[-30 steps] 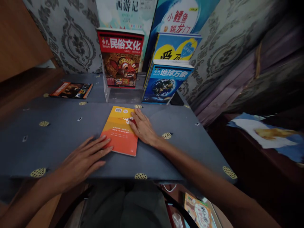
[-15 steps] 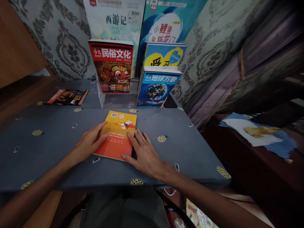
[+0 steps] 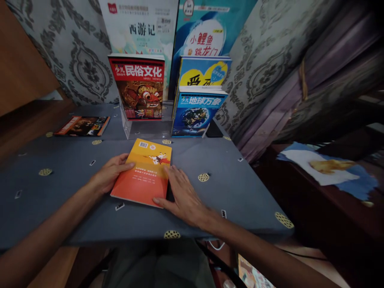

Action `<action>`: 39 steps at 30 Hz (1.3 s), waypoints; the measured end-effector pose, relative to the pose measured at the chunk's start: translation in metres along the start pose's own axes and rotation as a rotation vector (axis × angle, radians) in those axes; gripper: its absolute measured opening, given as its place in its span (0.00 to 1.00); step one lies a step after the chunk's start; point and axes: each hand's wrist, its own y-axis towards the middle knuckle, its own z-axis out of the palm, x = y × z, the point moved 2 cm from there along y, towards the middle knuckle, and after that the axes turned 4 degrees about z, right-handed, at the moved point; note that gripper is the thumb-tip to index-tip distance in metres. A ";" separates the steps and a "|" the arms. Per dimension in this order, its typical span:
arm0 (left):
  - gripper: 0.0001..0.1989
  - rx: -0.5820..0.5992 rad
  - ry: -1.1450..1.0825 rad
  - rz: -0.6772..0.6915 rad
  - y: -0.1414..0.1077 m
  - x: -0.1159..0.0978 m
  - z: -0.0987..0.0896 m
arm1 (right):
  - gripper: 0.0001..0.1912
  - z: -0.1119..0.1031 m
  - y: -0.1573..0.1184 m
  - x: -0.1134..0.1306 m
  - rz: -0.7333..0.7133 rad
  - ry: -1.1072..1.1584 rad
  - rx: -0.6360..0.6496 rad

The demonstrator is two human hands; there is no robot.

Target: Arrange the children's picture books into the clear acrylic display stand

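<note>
From my remote seat I see the orange book [image 3: 139, 190] lying back cover up on the tabletop [image 3: 246, 196], between the stand [image 3: 151, 130] and the front edge. The left hand [image 3: 109, 176] pinches its left edge, thumb on the cover and fingers curled at the side, I judge to control that edge. The right hand [image 3: 187, 200] is spread, thumb on the near right corner and fingers along the right side, which likely keeps it from sliding. I can't tell whether it is slightly raised.

The stand near the back edge props books upright, presumably so their covers face forward. I count two hands, one orange book, one dark book [image 3: 82, 126] flat towards the back left corner, and five upright covers: one red [image 3: 144, 94], two blue [image 3: 195, 116] [image 3: 220, 64], two tall [image 3: 138, 40] [image 3: 207, 26].
</note>
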 end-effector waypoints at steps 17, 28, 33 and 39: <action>0.27 -0.029 0.371 0.714 0.003 -0.065 -0.019 | 0.20 -0.047 0.085 -0.010 -0.129 0.678 -0.199; 0.22 0.329 1.215 0.827 -0.004 0.013 -0.051 | 0.14 -0.023 0.066 -0.036 -0.659 -0.068 -0.278; 0.32 0.405 1.372 0.769 -0.012 0.015 -0.053 | 0.17 -0.030 0.061 -0.036 -0.616 -0.214 -0.111; 0.21 0.216 1.378 0.788 -0.002 0.003 -0.046 | 0.21 -0.034 0.076 0.004 -0.443 -0.313 0.157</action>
